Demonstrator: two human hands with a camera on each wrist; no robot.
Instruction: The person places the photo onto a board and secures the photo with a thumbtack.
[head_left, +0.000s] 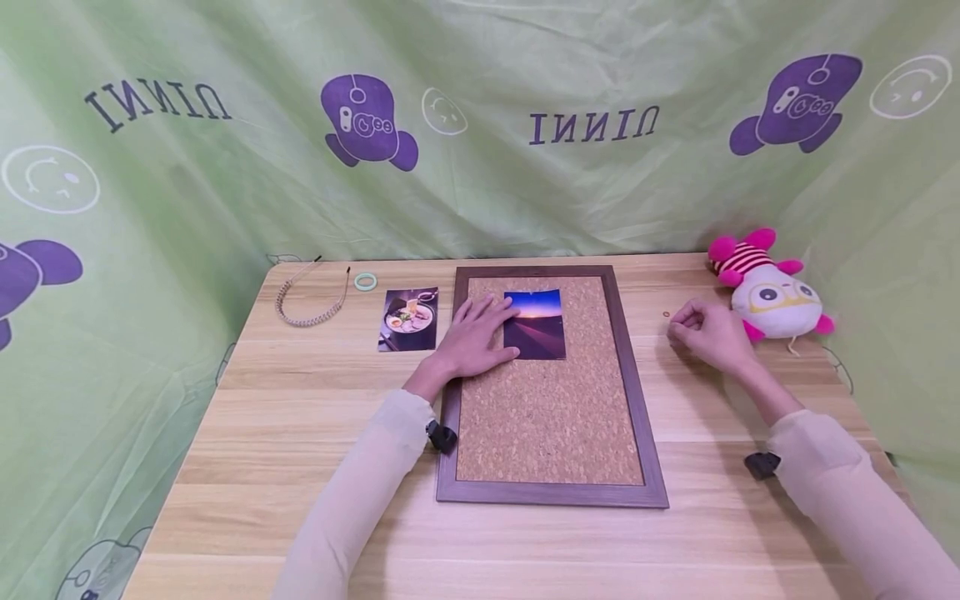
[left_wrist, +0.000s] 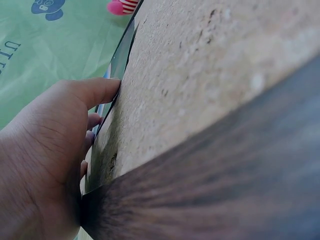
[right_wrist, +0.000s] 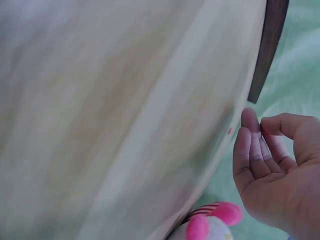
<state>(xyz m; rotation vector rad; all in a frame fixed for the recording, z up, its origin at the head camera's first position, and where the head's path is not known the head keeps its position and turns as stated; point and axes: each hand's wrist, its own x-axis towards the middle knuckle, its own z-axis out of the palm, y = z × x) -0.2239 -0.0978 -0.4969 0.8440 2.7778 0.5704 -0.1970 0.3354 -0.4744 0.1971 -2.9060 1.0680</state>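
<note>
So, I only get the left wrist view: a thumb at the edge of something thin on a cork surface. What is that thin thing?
Observer: The thin thing by the left hand is a photo of a blue sky glowing at the horizon.
Operator: Pretty! And where's the right hand?
Observer: Off to the right of the cork board, close beside the plush toy.
Operator: Is anything near its fingertips?
Observer: Yes, a tiny orange-red thing lies on the table just by them, too small for me to identify.
</note>
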